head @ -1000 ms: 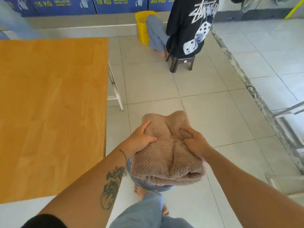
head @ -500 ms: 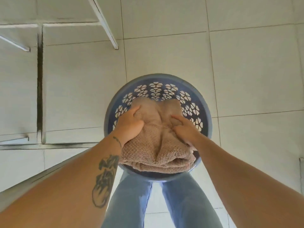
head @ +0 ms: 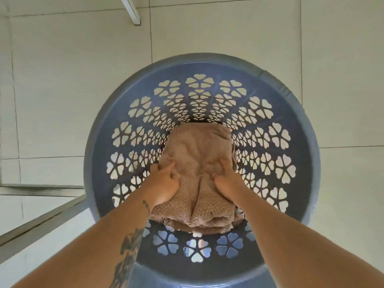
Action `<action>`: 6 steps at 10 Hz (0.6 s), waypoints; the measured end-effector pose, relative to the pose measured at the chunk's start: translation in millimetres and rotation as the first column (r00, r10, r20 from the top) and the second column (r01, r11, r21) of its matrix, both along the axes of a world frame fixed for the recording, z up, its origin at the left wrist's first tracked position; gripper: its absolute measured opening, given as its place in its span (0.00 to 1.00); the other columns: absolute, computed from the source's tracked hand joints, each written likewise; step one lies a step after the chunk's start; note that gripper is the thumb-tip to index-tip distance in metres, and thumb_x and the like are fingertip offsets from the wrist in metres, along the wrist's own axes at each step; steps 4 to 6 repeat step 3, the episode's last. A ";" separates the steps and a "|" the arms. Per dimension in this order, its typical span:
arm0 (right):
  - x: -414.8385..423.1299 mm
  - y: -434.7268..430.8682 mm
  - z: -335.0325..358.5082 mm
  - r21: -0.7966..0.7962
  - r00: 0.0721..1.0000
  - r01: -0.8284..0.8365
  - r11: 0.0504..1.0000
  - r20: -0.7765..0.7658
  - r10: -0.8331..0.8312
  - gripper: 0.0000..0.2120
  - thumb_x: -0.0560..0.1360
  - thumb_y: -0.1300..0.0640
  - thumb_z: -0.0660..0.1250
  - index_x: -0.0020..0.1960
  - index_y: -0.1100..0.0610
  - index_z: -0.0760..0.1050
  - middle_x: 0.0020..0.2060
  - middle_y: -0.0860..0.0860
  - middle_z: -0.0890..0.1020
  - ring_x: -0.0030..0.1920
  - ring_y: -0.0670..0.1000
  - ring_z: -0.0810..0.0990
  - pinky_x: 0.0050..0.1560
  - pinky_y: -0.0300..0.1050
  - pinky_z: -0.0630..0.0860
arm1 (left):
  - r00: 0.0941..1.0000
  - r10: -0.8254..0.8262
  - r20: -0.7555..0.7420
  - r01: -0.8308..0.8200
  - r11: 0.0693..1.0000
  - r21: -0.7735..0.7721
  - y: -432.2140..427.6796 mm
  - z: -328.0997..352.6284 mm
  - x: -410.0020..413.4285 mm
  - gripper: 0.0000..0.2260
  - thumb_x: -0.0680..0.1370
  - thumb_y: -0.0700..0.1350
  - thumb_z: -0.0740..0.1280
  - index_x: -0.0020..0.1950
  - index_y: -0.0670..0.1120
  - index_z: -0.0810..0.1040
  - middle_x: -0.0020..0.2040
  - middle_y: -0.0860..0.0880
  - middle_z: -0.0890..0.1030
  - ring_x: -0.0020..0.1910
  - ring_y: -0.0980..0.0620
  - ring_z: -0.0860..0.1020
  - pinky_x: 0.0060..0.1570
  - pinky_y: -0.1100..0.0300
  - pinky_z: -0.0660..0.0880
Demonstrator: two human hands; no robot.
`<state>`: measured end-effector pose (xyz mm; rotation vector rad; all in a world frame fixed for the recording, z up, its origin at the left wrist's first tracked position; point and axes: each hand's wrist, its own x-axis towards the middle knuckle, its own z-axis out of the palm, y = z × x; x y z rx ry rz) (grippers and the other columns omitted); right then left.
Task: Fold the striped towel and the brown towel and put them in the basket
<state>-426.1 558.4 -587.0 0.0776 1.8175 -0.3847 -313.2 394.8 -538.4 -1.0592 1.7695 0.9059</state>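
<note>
Gripping one brown towel [head: 197,154] in one basket [head: 199,64]

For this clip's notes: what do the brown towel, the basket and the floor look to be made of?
Brown towel: soft cloth, likely cotton terry or waffle weave; matte, with a bumpy grid texture and fuzzy folded edges.
Basket: moulded plastic, blue, faint sheen; clean flower-shaped cutouts in its wall.
Floor: pale tiles, probably ceramic, smooth, with thin grout lines.
</note>
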 end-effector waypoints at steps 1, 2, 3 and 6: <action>-4.0 9.5 22.9 -0.008 0.997 0.044 0.999 0.064 -0.043 0.35 0.76 0.46 0.61 0.78 0.38 0.48 0.74 0.59 0.66 0.69 0.63 0.70 0.71 0.61 0.65 | 0.998 -0.012 0.055 0.013 1.000 -0.006 3.7 15.2 -1.1 0.24 0.84 0.54 0.51 0.81 0.57 0.52 0.80 0.42 0.49 0.74 0.40 0.64 0.69 0.54 0.63; -11.0 13.2 56.8 -0.007 0.993 0.059 0.998 0.099 -0.058 0.31 0.78 0.46 0.60 0.77 0.42 0.53 0.70 0.58 0.71 0.64 0.61 0.75 0.65 0.60 0.72 | 0.993 -0.036 0.111 0.035 0.999 0.007 -2.2 41.3 -7.2 0.27 0.83 0.50 0.54 0.81 0.56 0.51 0.80 0.40 0.54 0.73 0.41 0.66 0.69 0.51 0.65; -17.9 14.2 127.0 -0.001 0.996 -0.035 0.999 0.082 0.035 0.24 0.81 0.50 0.59 0.75 0.53 0.59 0.55 0.58 0.77 0.44 0.53 0.80 0.39 0.49 0.80 | 0.994 -0.101 0.050 0.103 0.994 -0.042 -6.9 98.7 -8.5 0.29 0.77 0.42 0.58 0.79 0.52 0.60 0.74 0.41 0.68 0.62 0.43 0.77 0.61 0.51 0.76; -17.9 14.2 127.0 -0.001 0.996 -0.035 0.999 0.082 0.035 0.24 0.81 0.50 0.59 0.75 0.53 0.59 0.55 0.58 0.77 0.44 0.53 0.80 0.39 0.49 0.80 | 0.994 -0.101 0.050 0.103 0.994 -0.042 -6.9 98.7 -8.5 0.29 0.77 0.42 0.58 0.79 0.52 0.60 0.74 0.41 0.68 0.62 0.43 0.77 0.61 0.51 0.76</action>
